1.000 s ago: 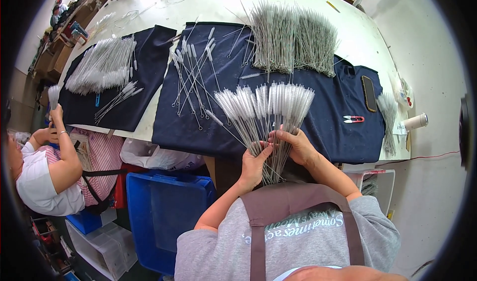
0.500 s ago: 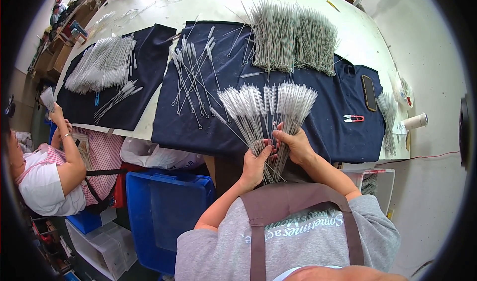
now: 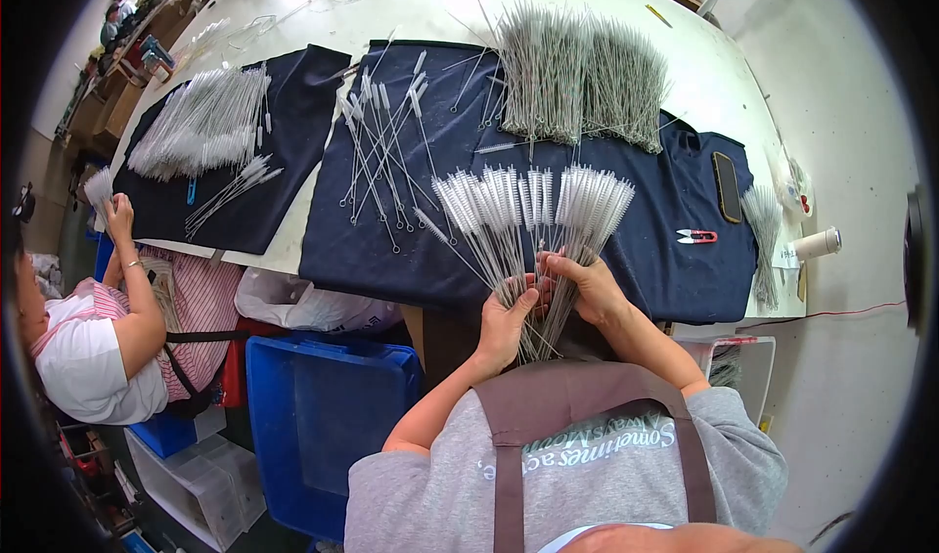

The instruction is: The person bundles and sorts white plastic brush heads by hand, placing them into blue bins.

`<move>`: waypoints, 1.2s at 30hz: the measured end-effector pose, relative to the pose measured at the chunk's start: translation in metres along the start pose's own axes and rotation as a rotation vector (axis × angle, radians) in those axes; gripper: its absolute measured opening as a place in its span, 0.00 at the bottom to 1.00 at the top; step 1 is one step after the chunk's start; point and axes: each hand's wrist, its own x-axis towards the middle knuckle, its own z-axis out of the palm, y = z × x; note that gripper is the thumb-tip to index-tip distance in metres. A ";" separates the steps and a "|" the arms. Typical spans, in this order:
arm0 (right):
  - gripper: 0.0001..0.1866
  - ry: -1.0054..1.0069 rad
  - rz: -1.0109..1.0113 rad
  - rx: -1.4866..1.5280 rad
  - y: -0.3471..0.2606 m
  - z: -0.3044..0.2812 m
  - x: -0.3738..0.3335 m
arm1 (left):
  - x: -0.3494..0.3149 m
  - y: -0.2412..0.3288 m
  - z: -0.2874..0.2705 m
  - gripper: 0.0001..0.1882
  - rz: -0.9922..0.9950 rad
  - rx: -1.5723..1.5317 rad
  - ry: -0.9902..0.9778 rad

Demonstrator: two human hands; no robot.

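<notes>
In front of my apron I hold two fanned bundles of thin wire-handled brushes with white bristle heads pointing away from me. My left hand [image 3: 506, 326] is closed round the handles of the left bundle of brushes [image 3: 479, 206]. Fingers of my right hand [image 3: 590, 284] grip the right bundle of brushes [image 3: 593, 206]. A few brushes stand between the two bundles, over the dark blue cloth [image 3: 440, 269]. Beyond them, a large dense pile of brushes [image 3: 582, 79] lies on the cloth. Loose brushes [image 3: 377, 162] with looped ends lie scattered to the left.
Red-handled thread snips [image 3: 697, 236] and a phone [image 3: 726, 187] lie on the cloth at right. More brushes [image 3: 761, 240] lie by the table's right edge. A co-worker [image 3: 108, 328] at left holds brushes near another pile [image 3: 201, 123]. A blue bin [image 3: 328, 436] stands below the table.
The right bundle has moved slightly to the right, widening the gap between the two bundles. My left hand has hardly moved. The co-worker's raised hand has shifted a little.
</notes>
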 end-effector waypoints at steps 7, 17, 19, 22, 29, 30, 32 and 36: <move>0.07 -0.006 0.066 0.009 -0.011 0.012 -0.012 | -0.003 0.012 -0.001 0.17 -0.083 -0.116 -0.123; 0.08 -0.003 0.008 -0.051 -0.002 -0.002 -0.004 | -0.004 0.012 0.000 0.14 -0.002 0.017 -0.006; 0.08 -0.009 0.019 -0.049 -0.002 -0.002 -0.005 | -0.003 0.011 -0.001 0.15 -0.001 0.025 0.010; 0.08 0.021 -0.014 -0.031 -0.002 -0.003 -0.007 | -0.001 0.008 0.000 0.15 -0.008 0.006 -0.039; 0.09 -0.083 0.098 -0.070 0.000 0.003 -0.007 | -0.008 0.009 -0.012 0.19 -0.030 -0.021 -0.148; 0.11 -0.076 0.080 -0.067 -0.001 0.001 -0.007 | -0.001 0.004 -0.007 0.19 -0.026 -0.022 -0.153; 0.12 -0.104 0.059 -0.060 -0.006 -0.005 -0.007 | 0.001 0.000 -0.002 0.18 -0.095 -0.071 -0.223; 0.10 -0.197 0.069 -0.089 0.000 -0.005 0.000 | -0.001 -0.007 -0.011 0.23 -0.037 -0.040 -0.273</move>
